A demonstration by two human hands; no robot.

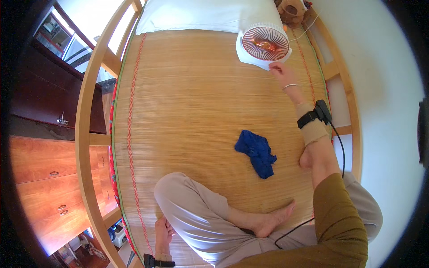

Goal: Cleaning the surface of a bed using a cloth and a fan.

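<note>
My right hand (280,74) reaches out to the front lower edge of a white round-grilled electric fan or heater (265,45), fingers bent against its base. Whether the fingers grip the base or only touch it is not clear. A crumpled dark blue cloth (257,152), possibly a sock, lies on the woven mat in front of my crossed legs. Beside my left knee, my left hand (164,230) rests low with its fingers curled; part of it is hidden by the knee, and no object shows in it.
The bamboo mat (187,100) covers a bed with wooden rails (83,127) on both sides. A white pillow (201,15) and a brown plush toy (292,11) lie at the far end. A white cord runs from the appliance, and a black cable (340,140) hangs from my right wrist strap.
</note>
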